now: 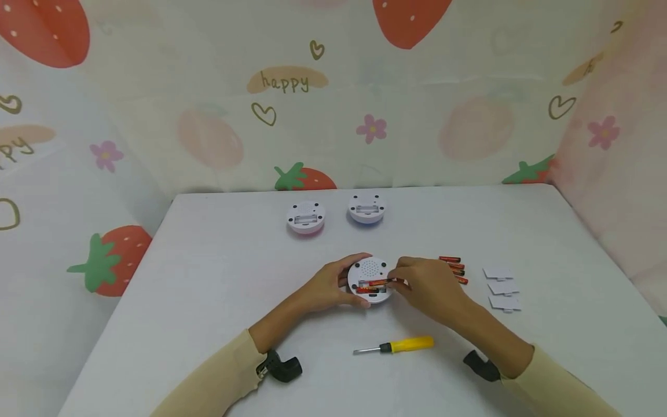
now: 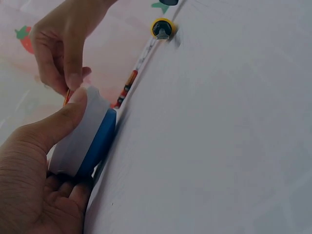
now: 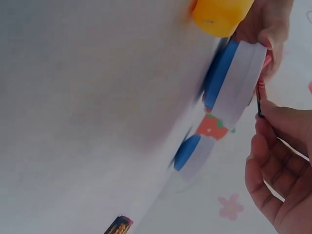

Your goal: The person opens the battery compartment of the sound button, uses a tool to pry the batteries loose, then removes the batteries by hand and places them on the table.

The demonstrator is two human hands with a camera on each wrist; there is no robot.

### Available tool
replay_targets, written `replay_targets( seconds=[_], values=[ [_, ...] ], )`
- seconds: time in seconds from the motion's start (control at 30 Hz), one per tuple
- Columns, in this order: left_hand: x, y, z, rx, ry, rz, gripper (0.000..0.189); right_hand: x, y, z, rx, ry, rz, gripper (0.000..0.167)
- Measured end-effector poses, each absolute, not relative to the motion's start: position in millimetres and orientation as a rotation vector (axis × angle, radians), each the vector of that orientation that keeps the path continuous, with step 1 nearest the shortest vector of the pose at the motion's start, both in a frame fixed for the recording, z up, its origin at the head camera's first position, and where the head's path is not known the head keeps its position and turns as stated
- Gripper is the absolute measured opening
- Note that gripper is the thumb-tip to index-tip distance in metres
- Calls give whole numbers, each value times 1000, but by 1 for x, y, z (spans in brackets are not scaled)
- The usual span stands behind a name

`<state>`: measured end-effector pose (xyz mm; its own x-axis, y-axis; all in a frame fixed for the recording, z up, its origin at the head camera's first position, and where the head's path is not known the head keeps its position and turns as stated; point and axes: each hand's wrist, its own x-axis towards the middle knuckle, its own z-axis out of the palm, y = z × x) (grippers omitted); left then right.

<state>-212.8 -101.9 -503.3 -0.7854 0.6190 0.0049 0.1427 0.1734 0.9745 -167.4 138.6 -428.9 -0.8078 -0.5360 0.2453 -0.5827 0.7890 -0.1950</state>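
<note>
A round white device (image 1: 371,266) with a blue lower part lies with its speaker holes and battery compartment facing up. My left hand (image 1: 324,285) grips its left side, the thumb on the near rim and the fingers round the far side. One red-and-black battery (image 1: 367,290) lies in the compartment. Between the thumb and fingers of my right hand (image 1: 431,286), a second battery (image 1: 379,282) is pinched by its right end, over the compartment just beyond the first one. The right wrist view also shows this pinched battery (image 3: 261,97), held at its dark end beside the white casing.
Two similar round devices, one pinkish below (image 1: 305,218) and one bluish below (image 1: 367,209), stand at the back. Several loose batteries (image 1: 455,267) lie beyond my right hand. Three white covers (image 1: 503,288) are lined up further right. A yellow-handled screwdriver (image 1: 410,344) lies in front.
</note>
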Motion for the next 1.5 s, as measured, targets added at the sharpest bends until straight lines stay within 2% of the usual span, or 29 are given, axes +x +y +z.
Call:
replay_targets(
  seconds=[1.2, 1.5],
  values=[
    [-213, -102, -502, 715, 2065, 1632, 95, -153, 238, -434, 642, -2833, 451, 23],
    [-213, -102, -503, 714, 2073, 1631, 95, -157, 255, -439, 610, -2892, 505, 15]
  ],
)
